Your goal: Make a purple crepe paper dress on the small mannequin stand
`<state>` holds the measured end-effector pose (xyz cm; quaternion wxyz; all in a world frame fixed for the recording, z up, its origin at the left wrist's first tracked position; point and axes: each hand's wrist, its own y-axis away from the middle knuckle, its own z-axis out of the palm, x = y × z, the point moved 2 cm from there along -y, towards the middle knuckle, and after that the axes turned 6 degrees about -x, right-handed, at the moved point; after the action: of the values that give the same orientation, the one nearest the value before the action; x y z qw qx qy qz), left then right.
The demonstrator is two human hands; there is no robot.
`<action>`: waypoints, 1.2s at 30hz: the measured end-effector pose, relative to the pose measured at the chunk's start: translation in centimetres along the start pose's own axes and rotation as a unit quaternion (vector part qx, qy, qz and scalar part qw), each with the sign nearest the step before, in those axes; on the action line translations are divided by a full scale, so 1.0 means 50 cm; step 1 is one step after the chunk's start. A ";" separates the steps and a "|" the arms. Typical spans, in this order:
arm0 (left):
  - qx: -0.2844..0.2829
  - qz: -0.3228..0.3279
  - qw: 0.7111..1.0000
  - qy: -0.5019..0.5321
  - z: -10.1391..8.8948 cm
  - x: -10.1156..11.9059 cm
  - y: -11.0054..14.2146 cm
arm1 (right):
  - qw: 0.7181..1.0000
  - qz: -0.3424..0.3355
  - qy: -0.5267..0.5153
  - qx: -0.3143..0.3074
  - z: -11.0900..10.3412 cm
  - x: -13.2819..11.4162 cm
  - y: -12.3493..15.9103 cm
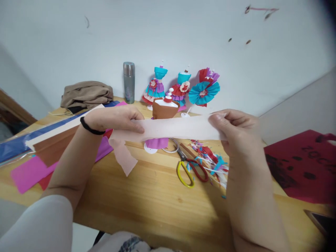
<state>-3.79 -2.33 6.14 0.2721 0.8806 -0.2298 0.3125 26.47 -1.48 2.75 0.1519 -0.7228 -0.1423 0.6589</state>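
A pale pink crepe paper strip [173,128] is stretched level between my two hands above the table. My left hand [118,119] pinches it near one end, and a torn-edged tail hangs below that hand. At the other end, my right hand [233,127] grips the strip between thumb and fingers. Behind the strip stands a small white dress form [166,108] with a brown paper top; purple paper shows at its base, and the strip hides its middle. Scissors [187,166] with one yellow and one red handle lie below the strip, partly open.
Dressed paper mannequins [159,85] stand along the wall beside a grey flask [128,84]. Colourful paper scraps [210,159] lie right of the scissors. Coloured paper sheets [34,171] spread at left, near a brown cloth [88,93]. A red bag [301,164] is at right.
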 end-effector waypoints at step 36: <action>-0.095 0.191 0.948 -0.234 0.090 0.069 0.103 | 0.955 -0.141 0.217 -0.144 0.198 -0.111 -0.149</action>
<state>-2.42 -9.79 7.26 0.2285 0.8384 -0.4800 0.1203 16.07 3.41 9.98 0.1645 -0.8354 -0.2998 0.4303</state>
